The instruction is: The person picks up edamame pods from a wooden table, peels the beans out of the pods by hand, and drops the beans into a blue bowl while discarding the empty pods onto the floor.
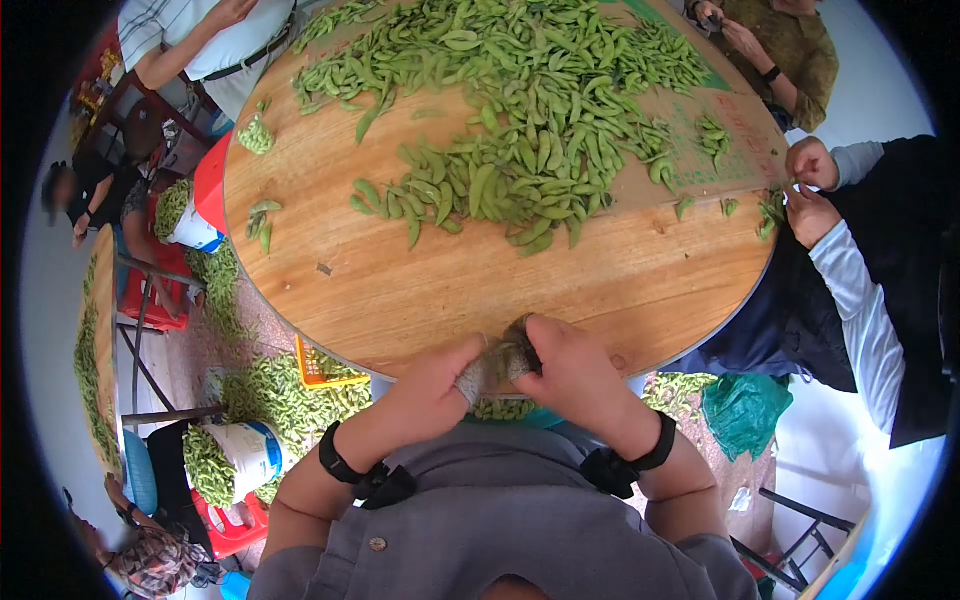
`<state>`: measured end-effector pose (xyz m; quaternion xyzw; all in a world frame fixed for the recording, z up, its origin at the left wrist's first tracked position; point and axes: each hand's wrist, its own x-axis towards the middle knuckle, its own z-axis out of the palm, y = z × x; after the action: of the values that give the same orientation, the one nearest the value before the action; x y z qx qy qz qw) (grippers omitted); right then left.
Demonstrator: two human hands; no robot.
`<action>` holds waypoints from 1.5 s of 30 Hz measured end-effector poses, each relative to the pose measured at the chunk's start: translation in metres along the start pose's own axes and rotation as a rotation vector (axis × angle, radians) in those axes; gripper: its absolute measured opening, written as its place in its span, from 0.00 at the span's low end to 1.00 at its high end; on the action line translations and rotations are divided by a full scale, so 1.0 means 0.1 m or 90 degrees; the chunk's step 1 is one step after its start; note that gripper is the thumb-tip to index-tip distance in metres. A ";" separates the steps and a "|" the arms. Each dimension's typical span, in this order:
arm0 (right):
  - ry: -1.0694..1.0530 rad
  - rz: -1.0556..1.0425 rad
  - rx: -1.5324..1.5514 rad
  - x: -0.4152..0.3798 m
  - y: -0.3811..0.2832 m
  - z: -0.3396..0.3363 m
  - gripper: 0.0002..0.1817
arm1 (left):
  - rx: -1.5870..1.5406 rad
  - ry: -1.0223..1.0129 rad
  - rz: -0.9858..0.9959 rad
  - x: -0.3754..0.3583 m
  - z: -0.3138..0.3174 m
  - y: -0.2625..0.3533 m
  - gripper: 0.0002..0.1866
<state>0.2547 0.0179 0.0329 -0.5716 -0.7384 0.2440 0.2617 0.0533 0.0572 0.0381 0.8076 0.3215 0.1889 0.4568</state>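
Observation:
My left hand [437,392] and my right hand [568,366] meet at the near edge of the round wooden table [400,300]. Fingers on both hands are closed and pressed toward each other. Grey or dark coverings show on some fingertips. What lies between the fingers is blurred and hidden; I cannot make it out. Beyond my hands, a large heap of green soybean pods [530,150] spreads over the table.
Flattened cardboard [745,165] lies under part of the heap. People work around the table; one person's hands [812,195] hold pods at the right. A white bucket of pods [245,462], an orange crate [312,372] and a green plastic bag [745,412] are below.

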 end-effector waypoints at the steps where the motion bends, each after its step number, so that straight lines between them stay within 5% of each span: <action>1: 0.046 0.003 0.060 0.01 -0.01 -0.01 0.15 | 0.000 0.004 0.003 0.03 -0.01 0.01 0.10; 2: 0.044 -0.001 0.057 0.02 -0.02 -0.02 0.15 | -0.240 0.002 -0.149 0.07 -0.05 0.04 0.11; 3: 0.060 0.087 0.269 0.04 -0.02 -0.03 0.12 | -0.481 -0.003 -0.299 0.10 -0.07 0.06 0.11; 4: 0.076 0.174 0.481 0.05 -0.03 -0.05 0.09 | -0.480 0.001 -0.294 0.12 -0.04 0.07 0.11; 6: 0.026 0.226 0.554 0.06 0.01 -0.06 0.10 | -0.149 0.138 -0.023 0.13 0.06 0.08 0.12; 10: -0.100 0.316 0.631 0.08 0.05 -0.04 0.12 | -0.231 0.158 -0.047 0.11 0.01 0.16 0.14; 13: -0.097 0.213 0.660 0.02 0.04 -0.01 0.11 | -0.413 0.061 -0.191 0.10 -0.07 0.14 0.13; 15: -0.119 0.209 0.678 0.00 0.00 -0.05 0.11 | -0.992 -0.078 -0.302 0.07 -0.06 -0.02 0.10; 19: -0.073 0.239 0.692 0.03 0.06 0.02 0.11 | -0.920 0.013 -0.290 0.02 0.02 0.00 0.08; 23: -0.051 0.294 0.687 0.04 0.03 0.01 0.09 | -0.620 0.051 -0.292 -0.07 0.02 -0.08 0.07; 25: 0.105 0.033 0.245 0.02 0.09 0.18 0.12 | -0.566 0.086 -0.307 -0.14 0.04 -0.14 0.08; 27: 0.156 0.026 0.135 -0.02 -0.05 0.11 0.12 | -0.122 0.170 -0.041 -0.12 0.06 -0.30 0.09; 30: 0.227 -0.041 0.050 0.00 -0.13 0.06 0.13 | 0.024 0.203 0.021 -0.07 0.06 -0.07 0.10; 32: 0.078 0.091 0.165 0.02 -0.22 -0.03 0.15 | -0.051 0.140 -0.008 -0.07 0.03 -0.04 0.12; 38: -0.046 0.154 0.441 -0.02 -0.01 0.00 0.15 | -0.238 -0.053 -0.062 -0.16 -0.07 0.02 0.07; 43: 0.017 0.083 0.190 -0.13 -0.16 -0.09 0.13 | -0.338 -0.003 -0.174 -0.18 -0.08 -0.05 0.05; 45: 0.010 0.045 0.088 -0.26 -0.20 -0.04 0.13 | -0.202 0.110 -0.223 -0.19 -0.12 -0.07 0.04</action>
<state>0.2487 -0.0113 0.0461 -0.5800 -0.6967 0.2992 0.2978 0.0297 0.0537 0.0384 0.6388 0.4604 0.2231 0.5746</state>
